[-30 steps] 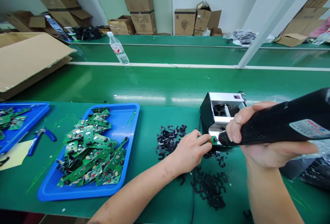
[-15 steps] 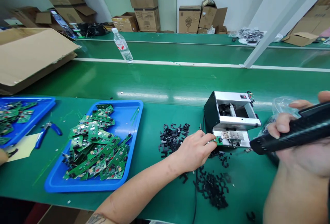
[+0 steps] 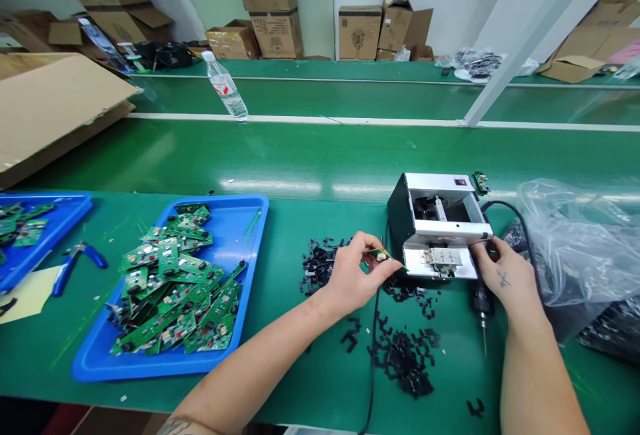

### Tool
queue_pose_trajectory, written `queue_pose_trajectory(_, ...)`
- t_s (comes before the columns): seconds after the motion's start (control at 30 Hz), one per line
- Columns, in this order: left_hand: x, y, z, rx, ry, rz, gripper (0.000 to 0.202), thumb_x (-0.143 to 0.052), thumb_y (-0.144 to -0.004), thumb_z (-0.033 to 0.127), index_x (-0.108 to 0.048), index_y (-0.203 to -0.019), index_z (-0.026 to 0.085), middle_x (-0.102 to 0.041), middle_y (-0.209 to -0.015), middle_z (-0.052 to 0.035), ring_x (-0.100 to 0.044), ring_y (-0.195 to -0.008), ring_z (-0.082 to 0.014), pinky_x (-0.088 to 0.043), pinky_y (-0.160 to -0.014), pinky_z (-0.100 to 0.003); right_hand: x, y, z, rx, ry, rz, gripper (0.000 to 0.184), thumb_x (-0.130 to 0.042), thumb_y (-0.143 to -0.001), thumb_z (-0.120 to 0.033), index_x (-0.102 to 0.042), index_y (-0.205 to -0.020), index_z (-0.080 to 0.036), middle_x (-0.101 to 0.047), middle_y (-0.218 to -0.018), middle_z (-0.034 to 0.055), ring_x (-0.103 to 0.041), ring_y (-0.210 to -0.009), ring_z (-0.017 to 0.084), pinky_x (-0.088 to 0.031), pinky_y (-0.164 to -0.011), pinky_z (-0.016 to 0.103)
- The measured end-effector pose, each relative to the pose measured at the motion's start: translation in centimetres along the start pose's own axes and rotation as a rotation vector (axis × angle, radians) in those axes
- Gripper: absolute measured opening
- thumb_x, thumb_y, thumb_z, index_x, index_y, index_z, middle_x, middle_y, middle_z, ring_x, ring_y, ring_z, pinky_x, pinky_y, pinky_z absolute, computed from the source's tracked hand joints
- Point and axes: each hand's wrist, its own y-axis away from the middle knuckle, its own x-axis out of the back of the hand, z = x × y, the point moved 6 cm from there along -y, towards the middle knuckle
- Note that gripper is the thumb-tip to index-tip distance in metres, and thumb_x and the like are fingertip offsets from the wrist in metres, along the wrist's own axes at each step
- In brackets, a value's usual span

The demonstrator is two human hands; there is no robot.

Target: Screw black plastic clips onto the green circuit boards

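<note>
My left hand (image 3: 353,277) pinches a small green circuit board (image 3: 386,258) just left of the front plate of a small black and silver machine (image 3: 437,225). My right hand (image 3: 501,277) rests beside the machine's right front corner, fingers curled over the top of a black electric screwdriver (image 3: 482,308) that lies on the green table with its tip pointing toward me. Loose black plastic parts (image 3: 405,355) are scattered around and below both hands.
A blue tray (image 3: 240,251) piled with green circuit boards sits at left, a second blue tray (image 3: 47,235) and blue-handled pliers (image 3: 75,263) further left. A clear plastic bag (image 3: 580,248) bulges at right. A water bottle (image 3: 225,88) and cardboard boxes stand beyond the conveyor.
My right hand has lowered the black screwdriver from the machine's front down onto the table at the right. My left hand has pulled the small board away from the machine.
</note>
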Motion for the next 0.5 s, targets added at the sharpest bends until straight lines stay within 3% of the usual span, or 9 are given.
queue_pose_trajectory(0.1, 0.7, -0.5, 0.0, 0.047, 0.043, 0.031, 0.030, -0.078, -0.082, 0.041, -0.057, -0.081, 0.019, -0.056, -0.069, 0.0037, -0.047, -0.060, -0.0100, -0.040, -0.057, -0.023, 1.0, 1.1, -0.9, -0.023, 0.159, -0.033, 0.057, -0.052, -0.089, -0.055, -0.069, -0.122, -0.012, -0.066, -0.126, 0.0286, -0.065, -0.108, 0.050, -0.049, -0.086, 0.065)
queue_pose_trajectory(0.17, 0.8, -0.7, 0.0, 0.049, 0.055, 0.023, 0.027, -0.076, -0.084, 0.039, -0.060, -0.079, 0.019, -0.053, -0.069, 0.0039, -0.043, -0.061, -0.0100, -0.037, -0.058, -0.023, 2.4, 2.4, -1.6, -0.011, 0.224, -0.032, 0.059, -0.048, -0.092, -0.058, -0.067, -0.128, -0.015, -0.059, -0.141, 0.0259, -0.062, -0.112, 0.049, -0.049, -0.085, 0.063)
queue_pose_trajectory(0.23, 0.8, -0.8, 0.1, 0.035, 0.041, 0.012, 0.024, -0.071, -0.088, 0.037, -0.061, -0.078, 0.018, -0.052, -0.071, 0.0029, -0.044, -0.065, -0.0109, -0.037, -0.062, -0.024, 4.3, 4.1, -2.5, 0.011, 0.265, 0.031, 0.052, -0.046, -0.094, -0.057, -0.070, -0.122, -0.020, -0.066, -0.133, 0.0203, -0.067, -0.103, 0.043, -0.050, -0.079, 0.056)
queue_pose_trajectory(0.33, 0.7, -0.8, 0.1, 0.026, 0.001, 0.003, 0.027, -0.064, -0.093, 0.038, -0.058, -0.076, 0.018, -0.053, -0.076, 0.0015, -0.046, -0.070, -0.0121, -0.038, -0.067, -0.025, 5.9, 6.6, -4.5, 0.124, 0.147, 0.075, 0.035, -0.054, -0.092, -0.055, -0.072, -0.099, -0.026, -0.076, -0.092, 0.0078, -0.070, -0.075, 0.030, -0.052, -0.069, 0.044)
queue_pose_trajectory(0.37, 0.6, -0.8, 0.0, 0.035, -0.006, -0.003, 0.028, -0.062, -0.095, 0.039, -0.057, -0.077, 0.018, -0.053, -0.077, 0.0015, -0.046, -0.070, -0.0122, -0.039, -0.067, -0.025, 5.5, 7.5, -5.5, 0.206, 0.066, -0.008, 0.032, -0.057, -0.090, -0.055, -0.071, -0.093, -0.027, -0.074, -0.082, 0.0043, -0.069, -0.069, 0.026, -0.052, -0.067, 0.040)
queue_pose_trajectory(0.43, 0.4, -0.7, -0.3, 0.063, -0.021, -0.024, 0.030, -0.059, -0.097, 0.040, -0.054, -0.077, 0.018, -0.053, -0.076, 0.0018, -0.048, -0.070, -0.0123, -0.039, -0.067, -0.024, 3.3, 9.8, -8.3, 0.425, -0.048, -0.319, 0.027, -0.060, -0.091, -0.053, -0.070, -0.089, -0.028, -0.073, -0.076, -0.0001, -0.068, -0.063, 0.020, -0.053, -0.063, 0.033)
queue_pose_trajectory(0.5, 0.1, -0.6, -0.5, 0.089, -0.027, -0.053, 0.029, -0.055, -0.100, 0.041, -0.054, -0.081, 0.019, -0.056, -0.076, 0.0018, -0.051, -0.072, -0.0125, -0.041, -0.069, -0.024, 0.6, 12.7, -10.9, 0.616, 0.009, -0.592, 0.019, -0.060, -0.095, -0.043, -0.068, -0.089, -0.028, -0.072, -0.074, -0.0024, -0.068, -0.062, 0.017, -0.050, -0.059, 0.029)
